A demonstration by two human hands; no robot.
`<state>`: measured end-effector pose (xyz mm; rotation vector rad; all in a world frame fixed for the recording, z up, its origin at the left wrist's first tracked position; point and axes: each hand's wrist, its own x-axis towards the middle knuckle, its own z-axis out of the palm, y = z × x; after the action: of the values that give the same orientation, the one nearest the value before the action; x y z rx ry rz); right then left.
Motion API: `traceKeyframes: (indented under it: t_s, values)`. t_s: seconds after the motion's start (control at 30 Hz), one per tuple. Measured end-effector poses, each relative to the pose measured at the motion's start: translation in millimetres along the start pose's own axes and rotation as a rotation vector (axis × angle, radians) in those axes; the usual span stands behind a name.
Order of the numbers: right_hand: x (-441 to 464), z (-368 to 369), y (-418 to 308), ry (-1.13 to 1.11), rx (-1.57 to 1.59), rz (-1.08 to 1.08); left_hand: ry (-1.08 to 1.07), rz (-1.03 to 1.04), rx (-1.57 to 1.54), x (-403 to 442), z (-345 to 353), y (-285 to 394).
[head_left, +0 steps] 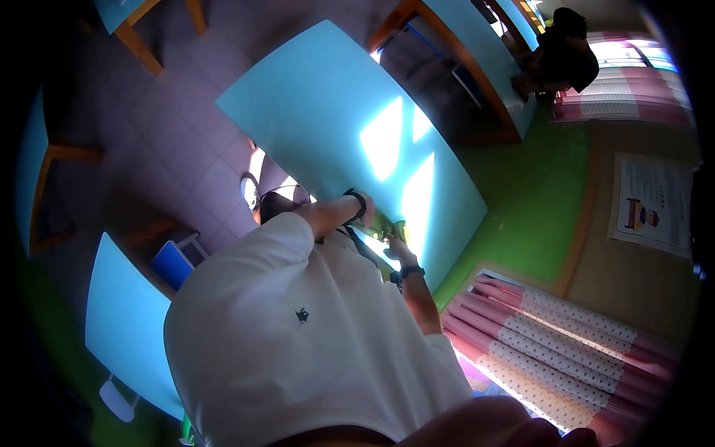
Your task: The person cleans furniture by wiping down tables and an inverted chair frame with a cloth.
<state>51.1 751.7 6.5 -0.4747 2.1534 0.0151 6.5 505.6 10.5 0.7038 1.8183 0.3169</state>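
Note:
My left hand (pixel 366 209), with a dark band at its wrist, is closed at the near edge of a light blue table (pixel 320 97). Beside it, my right hand (pixel 402 254) also has its fingers closed, with a dark watch on the wrist. Between the two hands is a small shiny yellow-green thing (pixel 383 226), which both appear to grip. Its kind is too small and shadowed to make out. A dark strap (pixel 359 244) hangs just below the hands, against the white shirt.
Bright sunlight patches lie across the tabletop. Another blue table (pixel 123 320) stands at lower left, near a blue chair (pixel 173 264). A person in dark clothes (pixel 570 56) is by a further table (pixel 477 37) at upper right. Pink dotted curtains (pixel 566 350) hang at the right.

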Motion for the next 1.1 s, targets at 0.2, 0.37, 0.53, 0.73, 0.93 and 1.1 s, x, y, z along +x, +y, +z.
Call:
traceKeyframes:
  t_s: [0.2, 0.37, 0.53, 0.73, 0.93, 1.1]
  values:
    - [43, -3, -59, -0.245, -0.293, -0.205, 0.122, -0.174, -0.343, -12, 50, -44]
    - [74, -11, -142, 0.131, -0.454, -0.384, 0.505, -0.435, -0.224, -19, 117, -94]
    - [76, -31, -190, 0.365, -0.224, -0.588, 0.966, -0.882, -0.273, -57, 127, -107]
    - [47, -5, -123, 0.366, -0.179, -0.488, 0.981, -0.852, 0.084, -32, 97, -54]
    - [39, 29, -93, 0.401, -0.175, -0.240, 1.097, -0.560, -0.278, -41, 81, -87]
    - [82, 20, -146, 0.517, -0.078, -0.458, 1.309, -0.446, -0.171, -84, 119, -131]
